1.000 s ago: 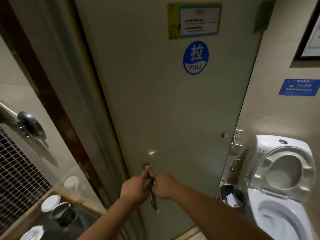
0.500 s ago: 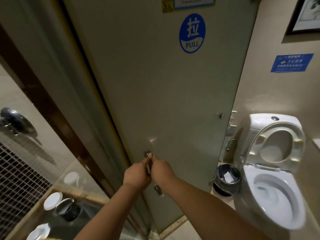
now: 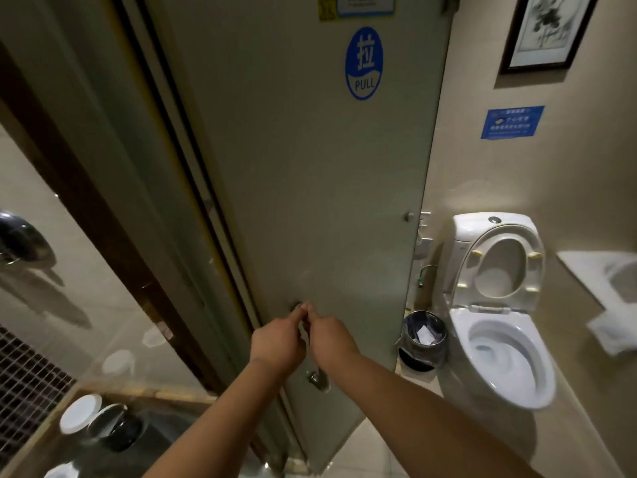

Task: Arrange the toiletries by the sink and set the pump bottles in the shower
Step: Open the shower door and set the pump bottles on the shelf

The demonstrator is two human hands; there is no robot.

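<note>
A frosted glass shower door with a blue PULL sticker stands before me. Its vertical metal handle sits low on the door. My left hand and my right hand both grip the upper part of that handle, fingers curled round it and knuckles almost touching. The handle's lower mount shows below my hands. No pump bottles or toiletries are clearly in view.
A white toilet with its seat lifted stands at the right. A small lined bin sits between it and the door. A dark wooden frame and a mirror with reflected cups lie to the left. Framed picture hangs top right.
The door has swung toward me, opening wider, with both hands staying on the handle. My view has shifted right and down, showing more of the toilet and floor.
</note>
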